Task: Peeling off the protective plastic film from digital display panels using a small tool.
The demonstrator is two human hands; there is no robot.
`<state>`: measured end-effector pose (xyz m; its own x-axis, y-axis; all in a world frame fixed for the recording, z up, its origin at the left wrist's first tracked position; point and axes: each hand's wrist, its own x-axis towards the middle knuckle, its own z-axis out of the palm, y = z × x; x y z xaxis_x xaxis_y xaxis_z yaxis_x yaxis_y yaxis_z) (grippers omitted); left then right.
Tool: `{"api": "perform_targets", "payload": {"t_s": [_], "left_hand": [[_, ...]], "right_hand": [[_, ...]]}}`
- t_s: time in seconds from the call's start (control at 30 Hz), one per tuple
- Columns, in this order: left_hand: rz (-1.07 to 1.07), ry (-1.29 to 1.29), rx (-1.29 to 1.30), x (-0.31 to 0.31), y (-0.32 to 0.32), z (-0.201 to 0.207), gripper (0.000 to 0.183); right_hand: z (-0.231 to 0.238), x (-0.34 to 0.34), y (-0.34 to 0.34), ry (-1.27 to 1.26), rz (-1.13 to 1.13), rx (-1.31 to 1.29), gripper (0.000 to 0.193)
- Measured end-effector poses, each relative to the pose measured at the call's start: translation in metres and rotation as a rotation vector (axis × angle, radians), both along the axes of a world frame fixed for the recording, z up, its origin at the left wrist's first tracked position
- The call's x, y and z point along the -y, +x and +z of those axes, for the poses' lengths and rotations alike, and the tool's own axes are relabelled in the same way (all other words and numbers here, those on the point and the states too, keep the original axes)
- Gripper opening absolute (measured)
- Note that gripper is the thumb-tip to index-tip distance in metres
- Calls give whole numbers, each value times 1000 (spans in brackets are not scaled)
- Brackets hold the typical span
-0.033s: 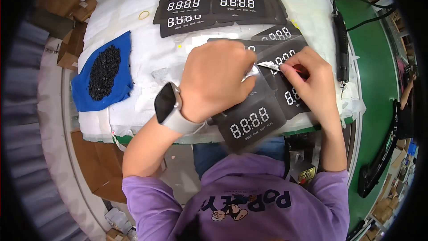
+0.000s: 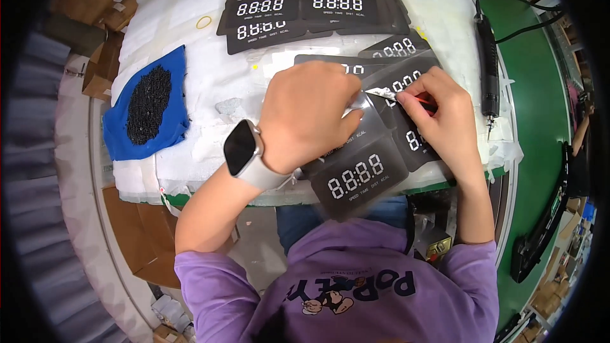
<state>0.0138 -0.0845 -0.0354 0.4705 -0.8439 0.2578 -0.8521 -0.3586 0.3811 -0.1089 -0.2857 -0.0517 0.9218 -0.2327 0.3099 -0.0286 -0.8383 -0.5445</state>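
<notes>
Several black display panels with white digit segments lie overlapped at the table's near edge, the nearest panel (image 2: 359,178) jutting over it. My left hand (image 2: 305,114), with a smartwatch (image 2: 241,147) on its wrist, lies curled on top of a panel and holds it down. Its fingertips meet a shiny strip of clear film (image 2: 379,93) lifted off the panel's face. My right hand (image 2: 445,121) pinches a thin red-handled tool (image 2: 424,98), and the tool's tip touches that film.
More black panels (image 2: 298,0) are stacked at the back of the white padded table (image 2: 210,82). A blue cloth (image 2: 175,70) with a heap of small black parts lies left. A black power screwdriver (image 2: 489,63) rests right. A yellow ring (image 2: 203,22) lies far left; cardboard boxes (image 2: 101,0) beyond.
</notes>
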Motion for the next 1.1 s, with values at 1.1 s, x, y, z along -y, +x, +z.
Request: {"api": "perform_targets", "payload": {"t_s": [1.1], "left_hand": [[-160, -150, 37, 11, 4, -16, 18]], "right_hand": [[-9, 6, -3, -186, 226, 202, 17]]}}
